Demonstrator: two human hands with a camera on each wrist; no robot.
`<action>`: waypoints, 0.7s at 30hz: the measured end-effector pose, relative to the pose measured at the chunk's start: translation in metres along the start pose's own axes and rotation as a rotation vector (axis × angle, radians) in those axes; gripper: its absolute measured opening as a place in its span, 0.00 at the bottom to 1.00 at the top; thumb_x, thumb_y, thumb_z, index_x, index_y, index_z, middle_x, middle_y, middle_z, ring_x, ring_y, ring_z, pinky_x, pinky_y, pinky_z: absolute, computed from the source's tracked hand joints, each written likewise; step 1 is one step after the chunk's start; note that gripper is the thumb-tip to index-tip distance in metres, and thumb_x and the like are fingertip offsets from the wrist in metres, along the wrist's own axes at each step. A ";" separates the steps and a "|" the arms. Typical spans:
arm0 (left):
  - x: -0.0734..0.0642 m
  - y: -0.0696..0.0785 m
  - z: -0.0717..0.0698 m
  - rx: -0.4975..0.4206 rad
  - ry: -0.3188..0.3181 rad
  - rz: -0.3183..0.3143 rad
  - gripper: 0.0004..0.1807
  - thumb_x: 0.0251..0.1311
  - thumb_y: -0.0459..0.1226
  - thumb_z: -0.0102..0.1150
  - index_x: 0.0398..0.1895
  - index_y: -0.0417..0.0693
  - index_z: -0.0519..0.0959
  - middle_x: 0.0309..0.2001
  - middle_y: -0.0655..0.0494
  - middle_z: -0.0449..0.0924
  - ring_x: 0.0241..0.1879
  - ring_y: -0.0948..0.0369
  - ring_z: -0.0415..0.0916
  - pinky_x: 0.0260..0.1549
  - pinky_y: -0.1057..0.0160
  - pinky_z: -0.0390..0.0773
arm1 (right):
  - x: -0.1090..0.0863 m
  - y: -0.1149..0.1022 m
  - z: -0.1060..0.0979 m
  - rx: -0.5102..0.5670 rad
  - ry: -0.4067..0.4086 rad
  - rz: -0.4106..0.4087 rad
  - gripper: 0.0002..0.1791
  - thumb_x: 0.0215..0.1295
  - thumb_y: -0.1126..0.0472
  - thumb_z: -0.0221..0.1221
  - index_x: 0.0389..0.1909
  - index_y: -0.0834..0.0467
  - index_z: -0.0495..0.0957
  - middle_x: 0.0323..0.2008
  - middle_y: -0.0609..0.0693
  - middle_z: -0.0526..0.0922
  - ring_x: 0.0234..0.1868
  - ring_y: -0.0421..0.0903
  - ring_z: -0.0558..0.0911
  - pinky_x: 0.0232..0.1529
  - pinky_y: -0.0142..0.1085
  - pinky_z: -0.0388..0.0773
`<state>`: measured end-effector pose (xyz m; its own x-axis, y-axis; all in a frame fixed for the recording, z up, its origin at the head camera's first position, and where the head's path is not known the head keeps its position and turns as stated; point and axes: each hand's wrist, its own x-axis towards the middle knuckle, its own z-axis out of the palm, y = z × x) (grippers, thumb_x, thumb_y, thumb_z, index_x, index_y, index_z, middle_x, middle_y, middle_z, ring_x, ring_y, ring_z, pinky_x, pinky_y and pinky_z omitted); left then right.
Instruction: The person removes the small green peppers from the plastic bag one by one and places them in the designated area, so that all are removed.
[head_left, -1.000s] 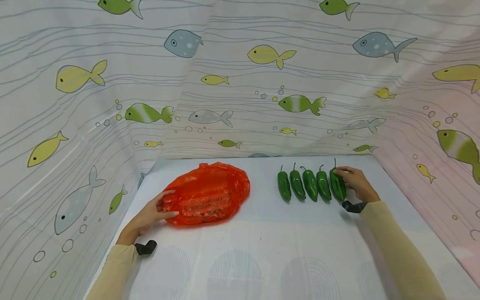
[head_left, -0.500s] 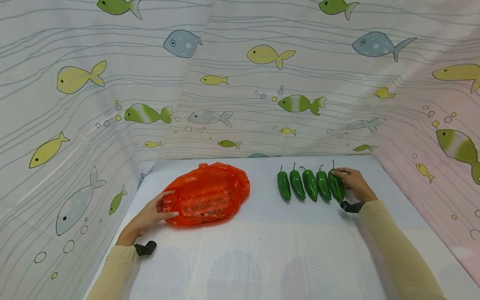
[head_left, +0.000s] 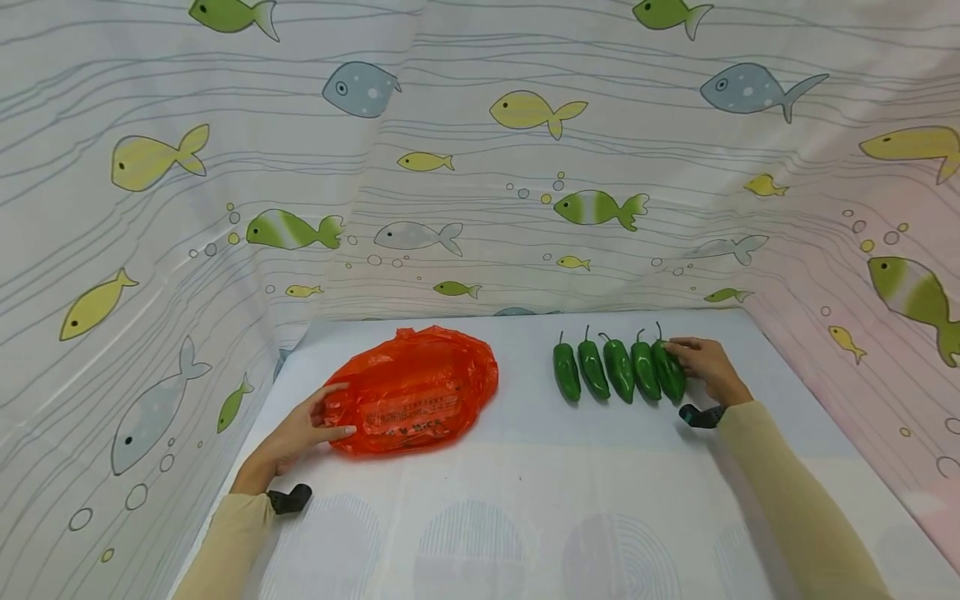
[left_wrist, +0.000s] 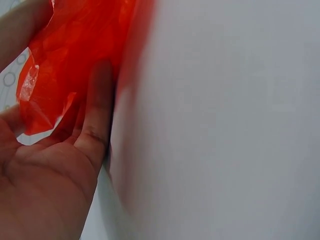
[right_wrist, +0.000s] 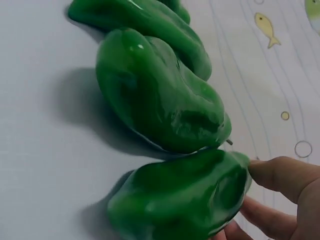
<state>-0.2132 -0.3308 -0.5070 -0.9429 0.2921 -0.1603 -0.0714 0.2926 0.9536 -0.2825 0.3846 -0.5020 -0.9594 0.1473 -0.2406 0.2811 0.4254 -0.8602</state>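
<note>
At the left end of a crumpled red plastic bag [head_left: 420,367] is my left hand [head_left: 300,429], thumb and fingers bent round its edge. In the left wrist view, red film [left_wrist: 65,65] lies between thumb and fingers, and some fingers show dimly through it. Several green chili peppers [head_left: 618,371] lie side by side in a row, stems pointing away. My right hand [head_left: 708,367] holds the rightmost pepper [head_left: 669,375] near its stem end. The right wrist view has this pepper [right_wrist: 185,195] right against its neighbour [right_wrist: 155,95], thumb at the stem end.
A white table [head_left: 480,517] with faint round prints carries everything. Fish-patterned cloth walls [head_left: 480,192] enclose its back and both sides. A black wrist camera [head_left: 291,498] sits on the left wrist, another [head_left: 701,415] on the right.
My right hand has slid the rightmost pepper left, closing the gap to its neighbour in the row. The left hand and the red bag stay where they were.
</note>
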 end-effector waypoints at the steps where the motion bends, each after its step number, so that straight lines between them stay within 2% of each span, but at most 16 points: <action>1: 0.000 0.000 0.000 -0.001 0.000 0.001 0.49 0.60 0.32 0.73 0.81 0.49 0.55 0.75 0.34 0.53 0.65 0.37 0.64 0.50 0.61 0.82 | -0.001 -0.001 0.000 -0.001 0.007 0.003 0.39 0.78 0.42 0.53 0.76 0.66 0.61 0.72 0.70 0.63 0.68 0.65 0.70 0.66 0.54 0.71; 8: 0.001 0.001 0.001 0.019 -0.003 0.033 0.49 0.59 0.32 0.73 0.80 0.48 0.55 0.74 0.33 0.55 0.62 0.39 0.67 0.48 0.62 0.83 | -0.015 -0.009 -0.002 -0.027 0.046 -0.028 0.39 0.79 0.43 0.51 0.76 0.68 0.60 0.71 0.73 0.63 0.67 0.66 0.71 0.64 0.53 0.73; 13: 0.000 0.007 0.000 0.105 0.013 0.066 0.47 0.60 0.36 0.74 0.79 0.50 0.58 0.73 0.35 0.58 0.60 0.38 0.69 0.47 0.62 0.83 | -0.028 -0.016 -0.010 -0.034 0.057 -0.062 0.39 0.80 0.43 0.50 0.76 0.68 0.59 0.70 0.74 0.63 0.66 0.68 0.71 0.64 0.54 0.73; 17: -0.003 0.017 -0.003 0.211 0.053 0.061 0.46 0.61 0.41 0.74 0.79 0.54 0.59 0.73 0.37 0.57 0.62 0.36 0.65 0.49 0.50 0.81 | -0.039 -0.020 -0.016 -0.023 0.053 -0.085 0.40 0.79 0.42 0.50 0.77 0.67 0.57 0.71 0.73 0.63 0.67 0.69 0.69 0.66 0.57 0.70; 21: -0.007 0.030 -0.007 0.333 0.136 0.046 0.44 0.63 0.49 0.71 0.80 0.57 0.60 0.73 0.36 0.52 0.67 0.34 0.56 0.53 0.37 0.76 | -0.049 -0.026 -0.021 -0.038 0.052 -0.114 0.41 0.78 0.39 0.50 0.77 0.66 0.59 0.71 0.72 0.65 0.67 0.68 0.69 0.66 0.59 0.69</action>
